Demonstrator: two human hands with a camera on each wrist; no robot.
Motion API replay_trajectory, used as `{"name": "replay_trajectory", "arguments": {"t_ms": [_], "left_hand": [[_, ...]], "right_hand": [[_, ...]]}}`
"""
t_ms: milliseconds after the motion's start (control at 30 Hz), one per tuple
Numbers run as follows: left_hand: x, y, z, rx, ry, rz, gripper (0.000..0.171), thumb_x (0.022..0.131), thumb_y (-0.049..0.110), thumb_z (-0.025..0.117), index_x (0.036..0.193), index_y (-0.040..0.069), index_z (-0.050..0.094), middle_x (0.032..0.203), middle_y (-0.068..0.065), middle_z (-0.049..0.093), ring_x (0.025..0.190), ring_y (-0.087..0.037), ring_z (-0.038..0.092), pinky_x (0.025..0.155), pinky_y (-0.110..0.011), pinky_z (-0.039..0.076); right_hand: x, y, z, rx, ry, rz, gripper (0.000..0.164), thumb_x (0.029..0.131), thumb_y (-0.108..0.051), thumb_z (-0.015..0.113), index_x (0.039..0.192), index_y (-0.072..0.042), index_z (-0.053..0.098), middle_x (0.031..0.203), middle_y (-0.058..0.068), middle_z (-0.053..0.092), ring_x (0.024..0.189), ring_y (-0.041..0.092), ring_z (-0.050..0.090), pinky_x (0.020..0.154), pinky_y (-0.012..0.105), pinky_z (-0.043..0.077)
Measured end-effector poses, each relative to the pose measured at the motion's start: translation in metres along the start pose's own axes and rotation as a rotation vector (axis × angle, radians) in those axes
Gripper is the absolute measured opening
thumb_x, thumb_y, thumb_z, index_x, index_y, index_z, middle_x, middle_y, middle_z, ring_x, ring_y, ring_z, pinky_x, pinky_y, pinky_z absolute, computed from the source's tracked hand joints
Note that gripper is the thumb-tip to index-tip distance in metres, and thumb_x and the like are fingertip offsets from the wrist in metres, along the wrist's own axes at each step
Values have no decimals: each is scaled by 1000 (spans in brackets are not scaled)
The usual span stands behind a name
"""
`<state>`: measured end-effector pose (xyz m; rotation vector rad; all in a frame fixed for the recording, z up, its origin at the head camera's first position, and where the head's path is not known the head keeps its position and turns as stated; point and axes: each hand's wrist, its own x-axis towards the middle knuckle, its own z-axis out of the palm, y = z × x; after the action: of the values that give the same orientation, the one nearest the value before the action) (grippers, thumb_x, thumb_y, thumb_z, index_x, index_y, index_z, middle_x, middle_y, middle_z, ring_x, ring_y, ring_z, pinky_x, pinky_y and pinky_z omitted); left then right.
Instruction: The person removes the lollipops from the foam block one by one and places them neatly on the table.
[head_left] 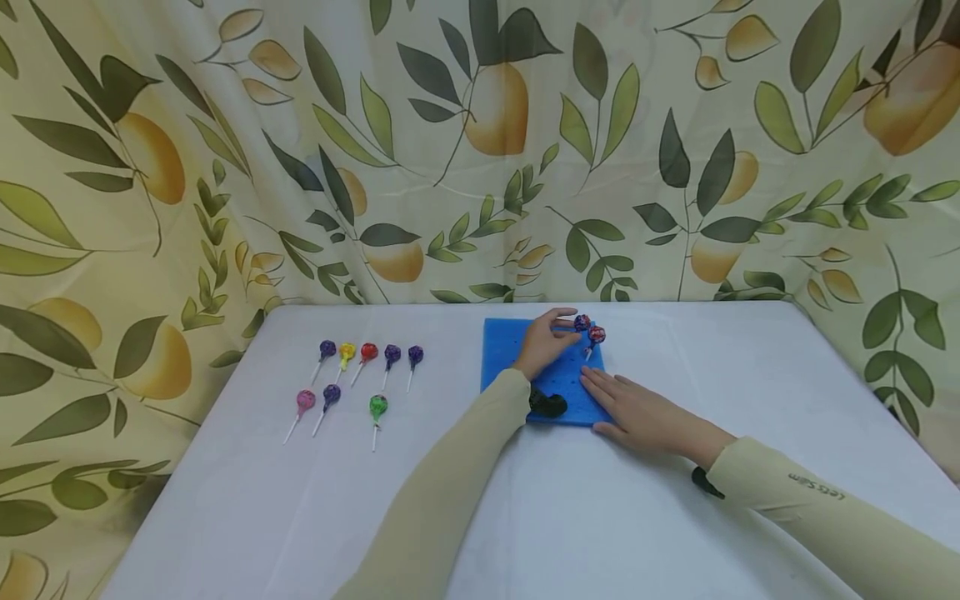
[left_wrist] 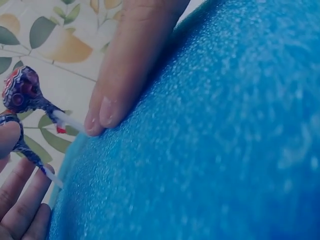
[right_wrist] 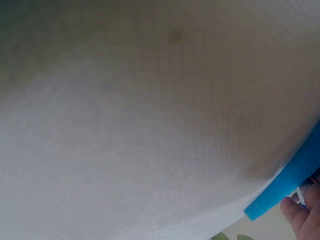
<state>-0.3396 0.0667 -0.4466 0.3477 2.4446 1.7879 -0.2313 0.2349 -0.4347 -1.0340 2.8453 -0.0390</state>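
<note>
My left hand (head_left: pixel 542 343) is over the back of a blue foam block (head_left: pixel 502 350), its thumb and fingers pinching a wrapped lollipop (head_left: pixel 582 322). The left wrist view shows this lollipop's wrapper (left_wrist: pixel 24 146) partly behind the thumb, its white stick meeting the foam edge. Close beside it a second lollipop (head_left: pixel 596 335), red and blue, stands with its stick at the foam. My right hand (head_left: pixel 641 414) lies flat with straight fingers on the block's right edge. Its fingertips (left_wrist: pixel 107 112) touch the foam near the second stick. The right wrist view shows mostly cloth.
Left of the block, several lollipops lie in two rows on the white tablecloth (head_left: pixel 255 517), among them a yellow one (head_left: pixel 347 352), a red one (head_left: pixel 368 352), a pink one (head_left: pixel 305 401) and a green one (head_left: pixel 378 406). A leaf-and-fruit curtain (head_left: pixel 450 208) hangs behind the table.
</note>
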Motion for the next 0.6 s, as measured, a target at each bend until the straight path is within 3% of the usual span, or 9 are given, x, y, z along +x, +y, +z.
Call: {"name": "replay_trajectory", "arguments": {"t_ms": [367,600], "left_hand": [[6,2,7,139,55,8,28,88,14,66,116,10,65,107,-7,71,100,-16,67,83,-25,54],[6,4,6,58,66,-2,27,88,13,66,115,7,66,108,-8,71,101,-17,67,85,-25,54]], "right_hand": [[1,0,0,-2,8,-4,71,94,-39,52,145,3,27,154,21,24,140,38,27,110,53,31],[1,0,1,1,0,2,71,94,-39,53,145,3,27,154,20,24,141,38,27,110,53,31]]}}
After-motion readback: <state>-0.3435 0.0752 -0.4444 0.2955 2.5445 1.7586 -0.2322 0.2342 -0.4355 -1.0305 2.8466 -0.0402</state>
